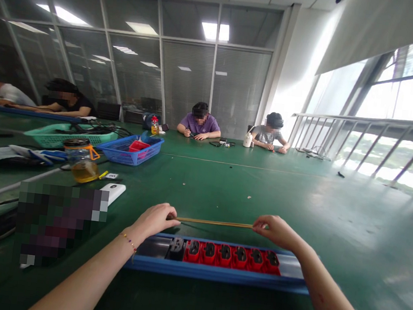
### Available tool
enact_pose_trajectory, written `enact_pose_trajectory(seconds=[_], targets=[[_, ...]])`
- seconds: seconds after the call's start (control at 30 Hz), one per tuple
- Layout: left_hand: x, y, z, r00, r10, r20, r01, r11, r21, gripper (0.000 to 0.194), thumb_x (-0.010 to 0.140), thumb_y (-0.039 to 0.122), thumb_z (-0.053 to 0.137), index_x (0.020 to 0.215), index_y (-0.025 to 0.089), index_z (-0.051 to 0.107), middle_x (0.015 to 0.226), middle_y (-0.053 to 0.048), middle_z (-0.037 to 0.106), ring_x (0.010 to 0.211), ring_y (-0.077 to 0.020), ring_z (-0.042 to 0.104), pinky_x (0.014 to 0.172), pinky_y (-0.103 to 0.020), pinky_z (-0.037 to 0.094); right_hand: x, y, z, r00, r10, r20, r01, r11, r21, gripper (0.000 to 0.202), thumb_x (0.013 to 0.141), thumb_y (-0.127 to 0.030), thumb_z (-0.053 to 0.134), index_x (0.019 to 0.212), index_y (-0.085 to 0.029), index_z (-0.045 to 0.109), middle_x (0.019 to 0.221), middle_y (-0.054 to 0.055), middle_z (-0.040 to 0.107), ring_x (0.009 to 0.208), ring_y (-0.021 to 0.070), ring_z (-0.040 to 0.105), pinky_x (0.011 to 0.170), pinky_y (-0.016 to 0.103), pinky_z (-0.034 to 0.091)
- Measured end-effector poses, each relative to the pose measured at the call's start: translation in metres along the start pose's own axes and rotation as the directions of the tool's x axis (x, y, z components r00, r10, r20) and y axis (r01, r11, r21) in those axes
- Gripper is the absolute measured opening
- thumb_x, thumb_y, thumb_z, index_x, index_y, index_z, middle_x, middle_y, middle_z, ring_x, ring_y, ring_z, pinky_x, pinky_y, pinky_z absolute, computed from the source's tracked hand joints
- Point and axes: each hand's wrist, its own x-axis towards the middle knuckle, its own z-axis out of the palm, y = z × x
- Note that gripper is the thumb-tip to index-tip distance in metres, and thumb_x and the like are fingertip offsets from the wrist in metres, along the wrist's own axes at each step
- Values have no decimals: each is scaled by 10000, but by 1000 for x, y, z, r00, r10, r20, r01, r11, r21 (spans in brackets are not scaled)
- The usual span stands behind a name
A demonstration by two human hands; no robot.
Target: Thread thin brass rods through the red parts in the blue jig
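A thin yellowish strip stretches level between my two hands, just above the green table. My left hand pinches its left end, thumb and fingers together. At the right end, my right hand grips it in the same way. Nearer to me lies a long blue tray with a grey channel. Several red blocks with black inserts stand in a row in it, and one black block sits at the left of the row. My forearms pass over the tray's ends.
On the left are a blue basket with a red container, a green basket with cables, a glass jar, a white power bank and a blurred-out object. Several people sit across the table.
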Motion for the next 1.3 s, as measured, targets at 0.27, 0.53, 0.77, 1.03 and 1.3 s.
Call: enact_pose_trajectory(seconds=[0.27,0.53,0.77,1.03,1.3], targets=[[1,-1,2,996,82,-35,-79,993,92,121,731,310,554,794,236,627,857,-20,610,849,-171,551,759,-257,378,8,-6,20,1000,21,16,-17,971,-240,152,784,-279,469,868,-260,594,958,9,640,894,204,575,751,301,375],[2,4,0,995,97,26,-99,989,108,157,743,211,515,845,245,629,892,-22,626,827,-166,565,728,-252,392,7,-3,22,999,27,26,-19,969,-246,235,752,-163,458,960,-225,547,961,34,626,847,169,582,689,233,380],[1,7,-4,989,137,53,-143,981,129,140,742,159,475,779,218,597,843,-19,606,791,-156,555,703,-251,387,8,-5,23,997,43,70,-22,961,-274,260,718,-112,457,904,-227,596,887,38,636,797,175,588,647,234,372],[2,6,0,985,152,78,-162,977,140,120,666,115,452,709,201,524,745,0,563,684,-133,519,598,-223,357,7,-5,24,995,47,89,-22,965,-263,239,624,-113,498,812,-215,605,818,25,639,742,182,578,584,231,344],[-2,8,-10,997,71,-33,-72,997,-16,62,725,197,408,750,208,464,632,30,543,572,-119,501,549,-221,320,-2,-6,2,999,-50,-18,49,998,-42,153,693,-158,442,774,-179,569,719,0,566,653,124,507,573,205,355]])
